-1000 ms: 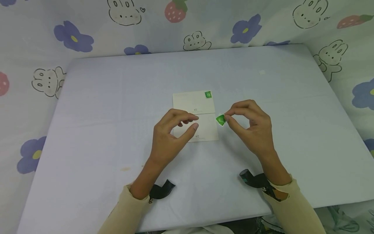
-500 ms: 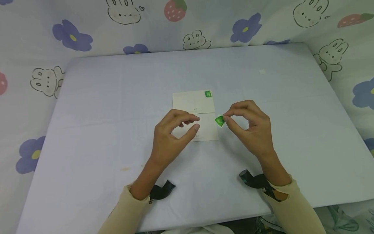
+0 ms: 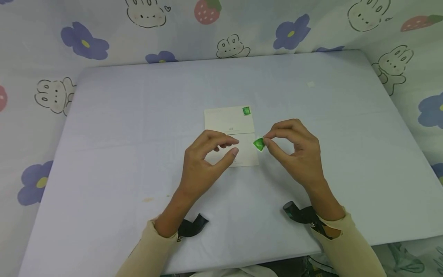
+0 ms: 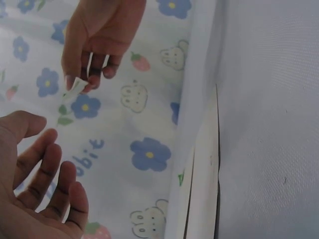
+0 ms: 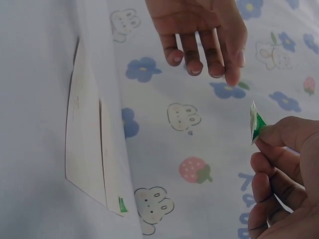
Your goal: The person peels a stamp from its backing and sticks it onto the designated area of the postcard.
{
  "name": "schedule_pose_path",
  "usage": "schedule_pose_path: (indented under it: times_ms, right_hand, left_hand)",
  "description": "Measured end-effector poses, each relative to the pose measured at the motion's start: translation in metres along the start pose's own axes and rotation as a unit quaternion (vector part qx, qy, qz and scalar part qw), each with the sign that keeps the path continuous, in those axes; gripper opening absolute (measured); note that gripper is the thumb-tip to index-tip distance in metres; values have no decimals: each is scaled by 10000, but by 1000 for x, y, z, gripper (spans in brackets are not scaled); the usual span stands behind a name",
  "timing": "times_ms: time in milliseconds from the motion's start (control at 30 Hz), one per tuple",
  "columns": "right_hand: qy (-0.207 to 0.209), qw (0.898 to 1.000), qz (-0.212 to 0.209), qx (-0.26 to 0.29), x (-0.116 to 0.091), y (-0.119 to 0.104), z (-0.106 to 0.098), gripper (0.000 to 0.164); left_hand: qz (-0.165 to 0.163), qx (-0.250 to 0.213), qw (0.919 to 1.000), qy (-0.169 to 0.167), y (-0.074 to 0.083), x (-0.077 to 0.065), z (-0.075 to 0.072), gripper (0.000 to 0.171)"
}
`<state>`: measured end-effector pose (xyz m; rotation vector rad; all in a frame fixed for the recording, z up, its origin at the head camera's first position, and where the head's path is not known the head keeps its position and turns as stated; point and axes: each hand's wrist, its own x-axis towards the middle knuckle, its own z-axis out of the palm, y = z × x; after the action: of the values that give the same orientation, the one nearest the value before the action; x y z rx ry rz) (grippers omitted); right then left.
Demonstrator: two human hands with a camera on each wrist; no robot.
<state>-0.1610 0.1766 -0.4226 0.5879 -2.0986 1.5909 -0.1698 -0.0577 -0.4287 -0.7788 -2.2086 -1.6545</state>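
My right hand [image 3: 294,150] still pinches the small green paper stamp [image 3: 258,144], now nearer my empty, loosely curled left hand [image 3: 204,161] above the cream rectangular card [image 3: 246,154].

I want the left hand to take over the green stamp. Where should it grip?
Probably the free left corner of the green stamp, coming from the left: the right hand pinches its right edge, and the left hand hovers open beside it.
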Motion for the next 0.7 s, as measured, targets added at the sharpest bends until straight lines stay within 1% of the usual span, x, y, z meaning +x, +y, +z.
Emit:
schedule_pose_path:
  times_ms: [500, 700]
  right_hand:
    - [-30, 9999, -30, 106, 0, -1, 2, 18]
    - [-62, 10000, -77, -7, -1, 0, 2, 18]
  left_hand:
    - [64, -4, 10000, 1, 0, -1, 1, 17]
    - [93, -61, 9999, -29, 1, -1, 3, 16]
